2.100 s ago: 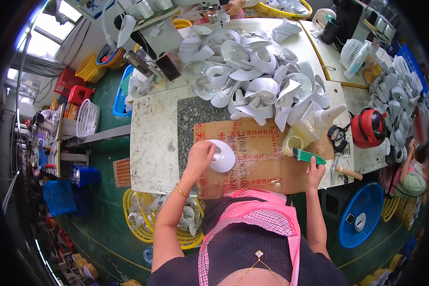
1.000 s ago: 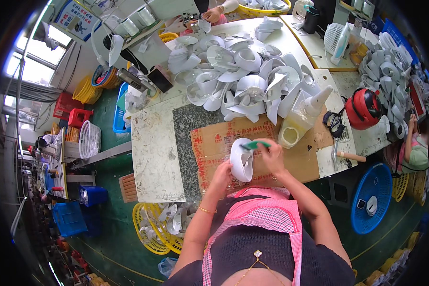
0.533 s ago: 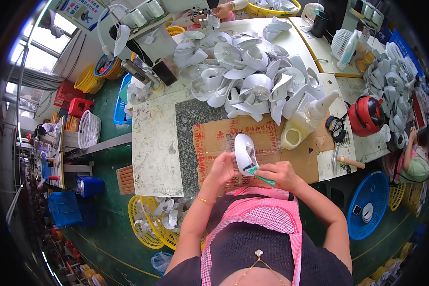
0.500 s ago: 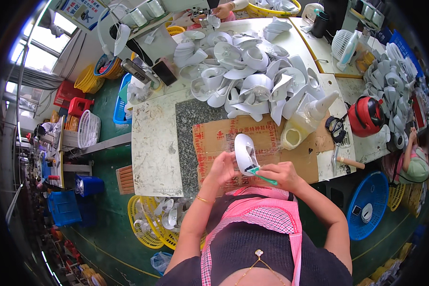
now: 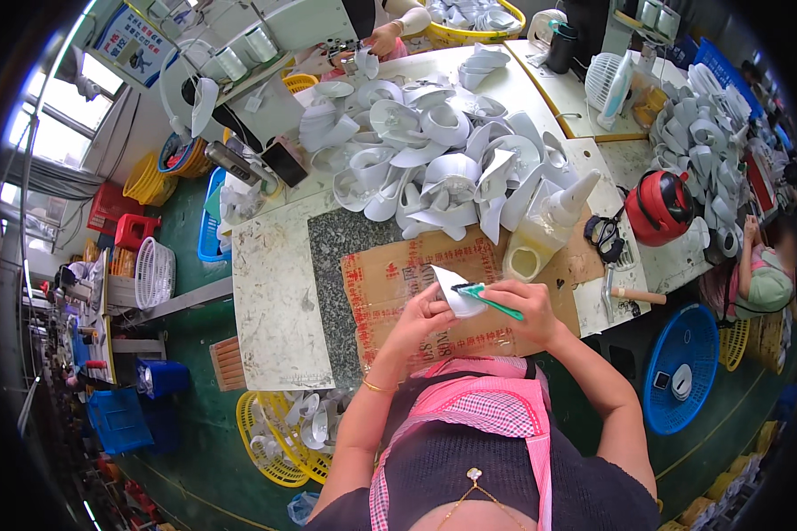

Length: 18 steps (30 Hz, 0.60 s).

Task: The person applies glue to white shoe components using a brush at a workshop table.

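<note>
The right hand grips a green brush, bristles at the white piece. The left hand pinches that piece, now turned with a pointed end away from the body, seemingly offering the bristles a fresh part. It sits between both hands, over the cardboard on the desk.

Brush at piece, over cardboard; parts pile behind; bottle right, hammer farther right.

Green brush, white piece, pink-checked apron.
</note>
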Available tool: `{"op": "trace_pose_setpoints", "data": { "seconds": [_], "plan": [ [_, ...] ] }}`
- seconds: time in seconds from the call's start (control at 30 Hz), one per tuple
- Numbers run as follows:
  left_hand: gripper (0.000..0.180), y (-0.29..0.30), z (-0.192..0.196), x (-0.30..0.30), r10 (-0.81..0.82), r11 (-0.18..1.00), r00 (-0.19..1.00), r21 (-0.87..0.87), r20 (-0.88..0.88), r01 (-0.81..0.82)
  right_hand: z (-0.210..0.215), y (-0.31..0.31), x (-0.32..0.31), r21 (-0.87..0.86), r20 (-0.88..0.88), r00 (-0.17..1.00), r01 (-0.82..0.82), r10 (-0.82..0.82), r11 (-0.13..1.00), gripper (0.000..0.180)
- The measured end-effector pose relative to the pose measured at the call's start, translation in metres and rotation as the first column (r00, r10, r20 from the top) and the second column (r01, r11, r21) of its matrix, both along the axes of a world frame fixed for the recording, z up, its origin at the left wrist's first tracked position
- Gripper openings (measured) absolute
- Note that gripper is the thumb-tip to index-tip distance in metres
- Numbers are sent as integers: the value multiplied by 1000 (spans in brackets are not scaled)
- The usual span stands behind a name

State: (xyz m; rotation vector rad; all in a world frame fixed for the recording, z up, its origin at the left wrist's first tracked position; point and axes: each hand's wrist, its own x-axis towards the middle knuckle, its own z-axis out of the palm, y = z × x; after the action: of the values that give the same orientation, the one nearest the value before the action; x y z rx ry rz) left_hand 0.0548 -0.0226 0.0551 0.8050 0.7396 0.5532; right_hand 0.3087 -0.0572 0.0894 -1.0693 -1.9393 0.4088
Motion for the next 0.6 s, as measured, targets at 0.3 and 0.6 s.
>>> {"op": "trace_pose_setpoints", "data": {
  "seconds": [0.3,0.6],
  "plan": [
    [92,-7,25,26,99,981,995,169,4,-98,21,4,19,60,91,995,31,-36,998,32],
    [55,-8,9,21,377,911,925,198,-51,-361,35,2,7,101,-114,988,117,-105,988,24]
  ]
}}
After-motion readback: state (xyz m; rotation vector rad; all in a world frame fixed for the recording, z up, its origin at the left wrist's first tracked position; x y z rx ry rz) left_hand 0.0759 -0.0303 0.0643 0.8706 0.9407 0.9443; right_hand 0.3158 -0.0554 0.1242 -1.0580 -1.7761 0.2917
